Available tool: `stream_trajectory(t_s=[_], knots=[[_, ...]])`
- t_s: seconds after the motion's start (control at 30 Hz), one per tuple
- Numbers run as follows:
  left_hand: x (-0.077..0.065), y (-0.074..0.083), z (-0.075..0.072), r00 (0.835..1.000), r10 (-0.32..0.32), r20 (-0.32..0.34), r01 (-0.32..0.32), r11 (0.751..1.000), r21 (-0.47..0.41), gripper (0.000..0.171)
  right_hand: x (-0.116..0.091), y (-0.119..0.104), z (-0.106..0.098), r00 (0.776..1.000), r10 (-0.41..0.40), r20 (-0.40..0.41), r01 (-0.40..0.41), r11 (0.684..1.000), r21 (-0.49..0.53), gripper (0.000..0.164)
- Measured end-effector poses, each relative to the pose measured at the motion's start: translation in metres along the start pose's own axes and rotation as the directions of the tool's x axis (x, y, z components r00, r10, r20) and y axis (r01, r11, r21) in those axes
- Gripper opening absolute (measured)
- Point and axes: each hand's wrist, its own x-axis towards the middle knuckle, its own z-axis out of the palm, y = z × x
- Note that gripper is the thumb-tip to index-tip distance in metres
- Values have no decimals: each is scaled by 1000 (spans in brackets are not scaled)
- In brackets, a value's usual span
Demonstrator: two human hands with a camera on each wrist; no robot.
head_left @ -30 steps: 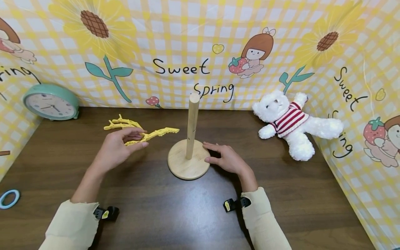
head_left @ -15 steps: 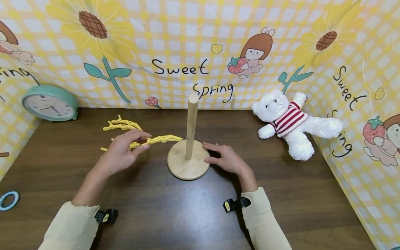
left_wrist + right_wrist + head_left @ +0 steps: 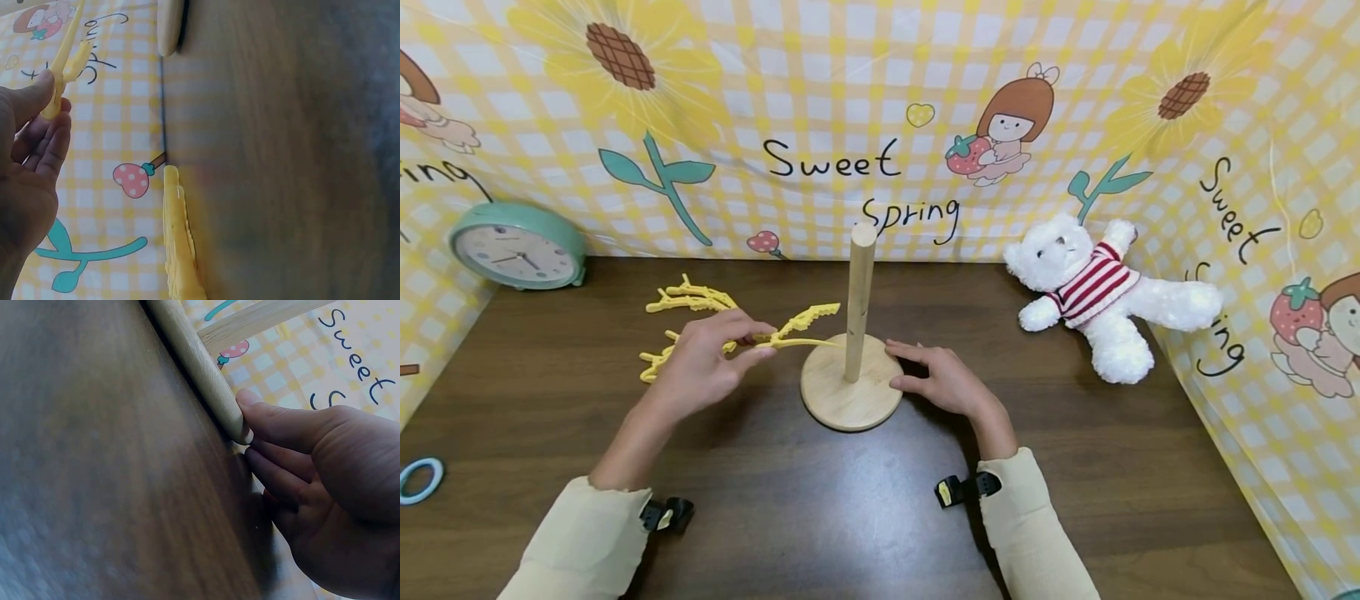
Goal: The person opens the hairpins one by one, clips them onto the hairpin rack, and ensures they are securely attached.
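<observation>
My left hand [image 3: 711, 358] pinches a yellow alligator hair clip [image 3: 808, 319] between thumb and fingers, as the left wrist view also shows. The clip's two halves are spread apart, their tips just left of the post of a wooden paper towel stand [image 3: 831, 396]. More yellow clips [image 3: 692, 297] lie behind the hand, and another yellow clip [image 3: 655, 364] is partly hidden by it. My right hand [image 3: 947, 379] holds the right rim of the stand's round base, with the thumb on top and fingers along the edge in the right wrist view [image 3: 312, 469].
A green alarm clock [image 3: 520, 246] stands at the back left, and a blue ring [image 3: 421, 481] lies at the left edge. On the right lies a white teddy bear [image 3: 1090, 292] in a striped shirt. Yellow checked cloth [image 3: 820, 83] walls off the back and sides of the dark table [image 3: 820, 517].
My left hand has moved slightly right and nearer the camera with the clip, whose halves, closed half a second ago, now stand apart. My right hand stays at the stand.
</observation>
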Motion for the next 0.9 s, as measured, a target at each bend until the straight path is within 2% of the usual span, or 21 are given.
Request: stream_trajectory(t_s=[0.1, 0.3, 0.6, 0.9], knots=[[0, 0, 0, 1000, 1, 6, 0, 1000, -16, 18, 0, 1, 0, 1000, 5, 1, -5, 1000, -3, 53], [2, 4, 7, 998, -16, 69, 19, 999, -39, 18, 1, 2, 0, 1000, 4, -1, -4, 1000, -2, 53], [13, 13, 20, 995, 14, 100, -5, 996, -85, 21, 1, 1, -1, 1000, 4, 6, -4, 1000, -8, 52], [14, 18, 31, 980, -48, 193, 73, 990, -123, 22, 2, 1, 0, 1000, 19, 10, -19, 1000, -5, 53]])
